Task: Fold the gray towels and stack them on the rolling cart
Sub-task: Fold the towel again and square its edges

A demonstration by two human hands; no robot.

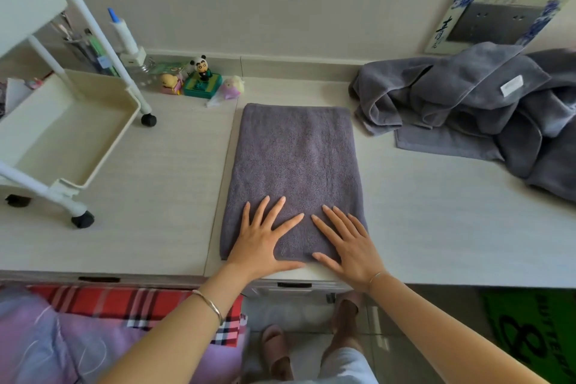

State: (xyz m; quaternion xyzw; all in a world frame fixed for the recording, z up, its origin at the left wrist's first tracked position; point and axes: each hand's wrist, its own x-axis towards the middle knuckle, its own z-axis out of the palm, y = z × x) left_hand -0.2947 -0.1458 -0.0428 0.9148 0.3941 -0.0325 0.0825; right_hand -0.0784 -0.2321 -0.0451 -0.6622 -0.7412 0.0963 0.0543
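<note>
Smooth folded gray terry towel (293,165), pressed by the flat-fingered left hand (265,241) and right hand (350,248), on pale wood-grain counter (156,184); cream rolling cart (65,137) at ten o'clock.

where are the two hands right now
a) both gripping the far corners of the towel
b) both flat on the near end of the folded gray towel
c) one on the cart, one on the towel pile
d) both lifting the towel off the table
b: the left hand and right hand lie with straight, spread fingers on the near end of the folded gray towel, which lies flat on the table.
</note>
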